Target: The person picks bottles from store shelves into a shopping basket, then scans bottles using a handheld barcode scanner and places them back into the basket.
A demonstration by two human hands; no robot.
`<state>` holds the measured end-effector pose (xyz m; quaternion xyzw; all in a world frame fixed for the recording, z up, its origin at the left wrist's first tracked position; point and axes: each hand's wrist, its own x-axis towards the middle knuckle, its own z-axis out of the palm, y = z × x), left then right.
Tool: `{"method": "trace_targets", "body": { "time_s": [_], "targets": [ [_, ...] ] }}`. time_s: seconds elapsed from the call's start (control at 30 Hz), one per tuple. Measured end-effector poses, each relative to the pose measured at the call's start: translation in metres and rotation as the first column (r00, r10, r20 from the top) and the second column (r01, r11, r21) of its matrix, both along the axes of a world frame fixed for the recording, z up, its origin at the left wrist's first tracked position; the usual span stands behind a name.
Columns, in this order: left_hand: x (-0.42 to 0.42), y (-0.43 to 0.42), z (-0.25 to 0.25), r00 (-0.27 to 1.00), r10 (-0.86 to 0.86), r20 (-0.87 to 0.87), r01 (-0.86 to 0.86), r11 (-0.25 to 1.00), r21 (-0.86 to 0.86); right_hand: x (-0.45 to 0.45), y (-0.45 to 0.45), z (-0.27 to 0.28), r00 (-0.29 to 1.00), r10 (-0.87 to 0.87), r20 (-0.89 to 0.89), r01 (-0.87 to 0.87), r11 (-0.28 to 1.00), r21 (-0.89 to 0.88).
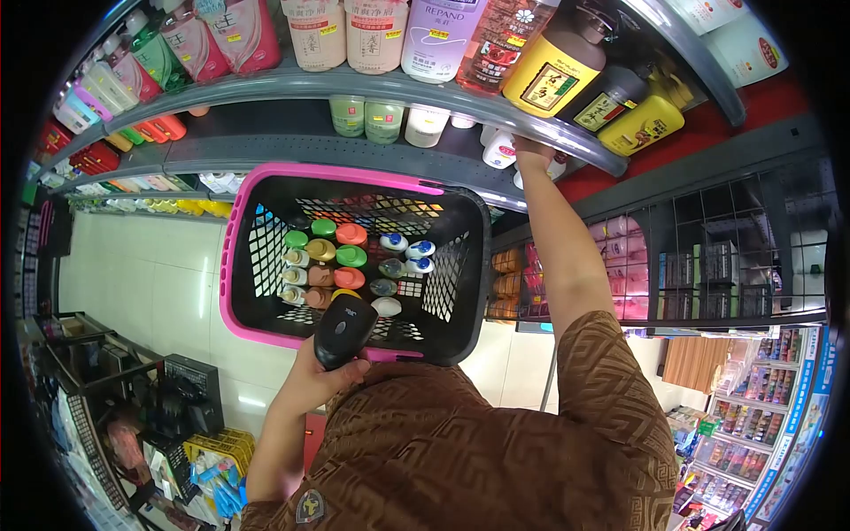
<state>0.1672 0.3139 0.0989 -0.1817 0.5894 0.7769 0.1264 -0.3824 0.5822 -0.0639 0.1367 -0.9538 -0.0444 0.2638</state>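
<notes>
At seven o'clock, the left hand wraps around a black scanner near the basket rim. At one o'clock, the right hand reaches beside white bottles; I cannot tell its hidden grip. Apparently a shelf reach; the next move calls for clearing the shelf lip.

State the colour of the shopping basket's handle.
The handle is bright pink, against a black basket; it shows best in the head view.
</notes>
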Motion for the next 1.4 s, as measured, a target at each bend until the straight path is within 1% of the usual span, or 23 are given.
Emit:
{"method": "trace_targets", "body": {
  "time_s": [0.03,0.07,0.1,0.13,0.17,0.23,0.27,0.33,0.4,0.5,0.53,0.57,0.63,0.7,0.73,0.8,0.9,1.0,1.13,1.2,1.27,1.33,1.4],
  "targets": [
    [0.0,-0.001,-0.002,1.0,-0.016,0.003,0.016,1.0,-0.013,-0.006,0.005,-0.019,1.0,-0.004,0.002,0.004,1.0,0.0],
    [0.001,-0.002,-0.003,0.999,-0.034,0.006,0.034,0.999,-0.026,-0.013,0.011,-0.042,0.949,0.308,0.065,-0.209,0.771,-0.602],
    [0.001,-0.003,-0.003,0.999,-0.039,0.006,0.039,0.999,-0.025,-0.017,0.015,-0.053,0.821,0.566,-0.08,-0.224,0.19,-0.956],
    [0.001,-0.004,-0.002,0.999,-0.052,0.008,0.052,0.998,-0.029,0.04,0.003,0.002,0.946,0.324,0.018,-0.219,0.68,-0.7],
    [0.0,-0.006,-0.002,0.998,-0.067,0.009,0.067,0.997,-0.032,0.064,0.0,0.017,0.949,0.316,0.018,-0.214,0.683,-0.699],
    [-0.002,-0.009,-0.003,0.996,-0.088,-0.014,0.088,0.995,-0.038,0.1,-0.003,0.031,0.896,0.145,0.419,0.28,0.55,-0.787],
    [-0.001,-0.012,-0.004,0.995,-0.092,-0.031,0.091,0.995,-0.048,0.131,-0.01,0.032,0.925,0.229,0.302,0.18,0.436,-0.882],
    [0.004,-0.02,-0.011,0.997,-0.077,-0.012,0.076,0.995,-0.066,0.193,-0.02,0.036,0.868,0.427,0.255,0.133,0.296,-0.946],
    [0.004,-0.028,-0.011,0.997,-0.047,-0.055,0.044,0.997,-0.058,0.253,-0.032,0.029,0.775,0.535,0.337,0.221,0.27,-0.937],
    [0.011,-0.041,-0.02,0.998,0.055,-0.022,-0.057,0.993,-0.107,0.307,-0.045,-0.018,0.638,0.561,0.527,0.036,0.662,-0.748],
    [0.011,-0.043,-0.02,0.993,0.116,-0.037,-0.119,0.988,-0.098,0.317,-0.052,-0.033,0.474,0.439,0.763,0.058,0.849,-0.525],
    [0.012,-0.05,-0.02,0.993,0.114,-0.03,-0.117,0.987,-0.11,0.327,-0.06,-0.046,0.303,0.29,0.908,0.053,0.946,-0.32],
    [0.015,-0.065,-0.019,0.993,0.095,0.064,-0.091,0.994,-0.061,0.341,-0.082,-0.065,0.103,0.183,0.978,-0.048,0.983,-0.179],
    [0.015,-0.075,-0.017,0.995,0.085,0.059,-0.081,0.995,-0.059,0.352,-0.09,-0.13,0.196,0.109,0.974,-0.016,0.994,-0.108],
    [0.015,-0.079,-0.014,0.995,0.075,0.072,-0.068,0.994,-0.091,0.356,-0.092,-0.133,0.198,0.11,0.974,-0.013,0.994,-0.11],
    [0.017,-0.089,-0.008,0.994,0.07,0.085,-0.059,0.99,-0.128,0.358,-0.097,-0.139,0.509,-0.057,0.859,0.296,0.949,-0.112],
    [0.02,-0.104,-0.003,0.992,0.059,0.115,-0.046,0.992,-0.114,0.347,-0.09,-0.146,0.599,-0.098,0.795,0.229,0.972,-0.052],
    [0.025,-0.121,-0.005,0.991,0.013,0.136,0.003,0.993,-0.118,0.332,-0.082,-0.167,0.504,0.006,0.864,0.121,0.99,-0.077],
    [0.023,-0.137,-0.007,0.985,-0.047,0.168,0.071,0.987,-0.143,0.311,-0.086,-0.19,0.483,-0.091,0.871,0.103,0.994,0.047],
    [0.023,-0.14,-0.009,0.98,-0.091,0.176,0.122,0.977,-0.176,0.307,-0.082,-0.191,0.495,-0.07,0.866,0.082,0.996,0.033],
    [0.017,-0.14,-0.014,0.988,-0.082,0.128,0.091,0.994,-0.066,0.306,-0.082,-0.161,0.5,-0.046,0.865,0.087,0.996,0.003],
    [0.007,-0.133,-0.014,0.986,-0.108,0.125,0.12,0.988,-0.093,0.312,-0.079,-0.101,0.473,-0.06,0.879,0.109,0.994,0.009],
    [-0.005,-0.125,-0.015,0.986,-0.128,0.108,0.141,0.983,-0.121,0.32,-0.079,-0.006,0.424,-0.054,0.904,0.108,0.994,0.008]
  ]
}}
